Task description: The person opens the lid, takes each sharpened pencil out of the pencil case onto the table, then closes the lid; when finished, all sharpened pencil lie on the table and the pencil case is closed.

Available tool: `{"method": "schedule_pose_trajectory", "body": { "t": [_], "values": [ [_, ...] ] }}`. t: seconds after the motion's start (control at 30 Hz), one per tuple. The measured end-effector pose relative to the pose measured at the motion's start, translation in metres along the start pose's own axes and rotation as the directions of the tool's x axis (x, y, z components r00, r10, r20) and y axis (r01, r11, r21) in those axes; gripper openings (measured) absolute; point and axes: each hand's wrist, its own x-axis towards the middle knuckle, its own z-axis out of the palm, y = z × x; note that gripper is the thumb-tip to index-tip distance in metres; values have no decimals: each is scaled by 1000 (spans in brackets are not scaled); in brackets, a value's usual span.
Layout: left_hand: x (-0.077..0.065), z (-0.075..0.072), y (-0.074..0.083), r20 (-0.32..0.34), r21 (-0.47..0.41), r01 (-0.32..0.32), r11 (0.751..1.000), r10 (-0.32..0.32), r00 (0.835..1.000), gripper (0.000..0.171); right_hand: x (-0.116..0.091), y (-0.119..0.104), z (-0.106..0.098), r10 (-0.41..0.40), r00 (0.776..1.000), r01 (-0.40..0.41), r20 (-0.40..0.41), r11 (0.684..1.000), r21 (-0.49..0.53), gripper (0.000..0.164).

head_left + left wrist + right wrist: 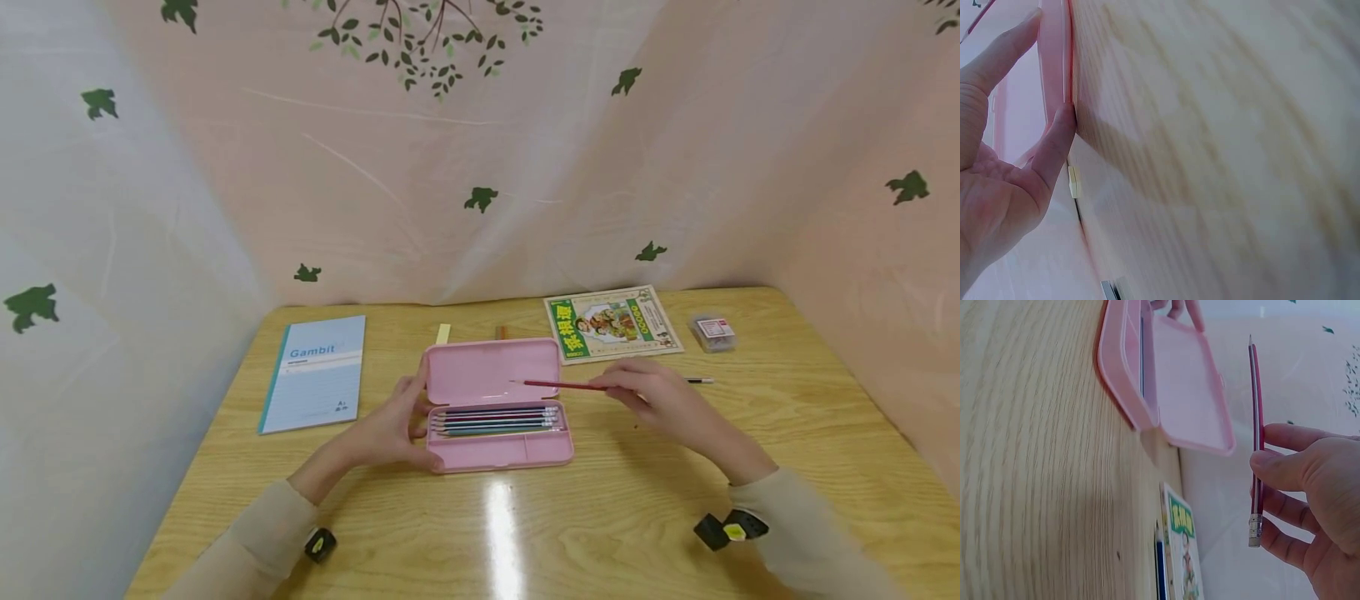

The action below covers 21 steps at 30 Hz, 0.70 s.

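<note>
An open pink pencil case (476, 454) lies on the table with its lid (487, 367) raised at the back. Several pencils (491, 422) lie side by side in its rear compartment. My left hand (390, 423) holds the case's left end, the thumb at the front corner and fingers at the lid's edge. Between thumb and fingers, my right hand (663, 402) pinches a red striped pencil (1257, 394) near its eraser end. That pencil is above the table, its sharpened tip pointing left in front of the lid.
A blue notebook (315, 375) lies at left. Behind the case are a yellow strip (444, 332) and a brown piece (501, 332). At right sit a green illustrated booklet (611, 325), a small clear box (714, 333) and a dark pencil (700, 381), partly hidden by my right hand.
</note>
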Motion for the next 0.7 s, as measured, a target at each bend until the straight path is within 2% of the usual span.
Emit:
{"method": "schedule_pose_trajectory", "body": {
  "t": [0.23, 0.47, 0.7],
  "values": [
    [-1, -1, 0, -6, 9, 9, 1000, -8, 1000, 145, -19, 19, -9, -5, 997, 0, -73, 998, -67, 40],
    [-2, -1, 0, -17, 15, 22, 1000, -22, 1000, 147, -32, 36, -16, -15, 995, 4, -97, 995, -105, 40],
    [-1, -1, -1, -18, 67, 18, 998, -16, 1000, 145, -48, 53, -18, -17, 995, 6, -101, 993, -115, 41]
  ]
}}
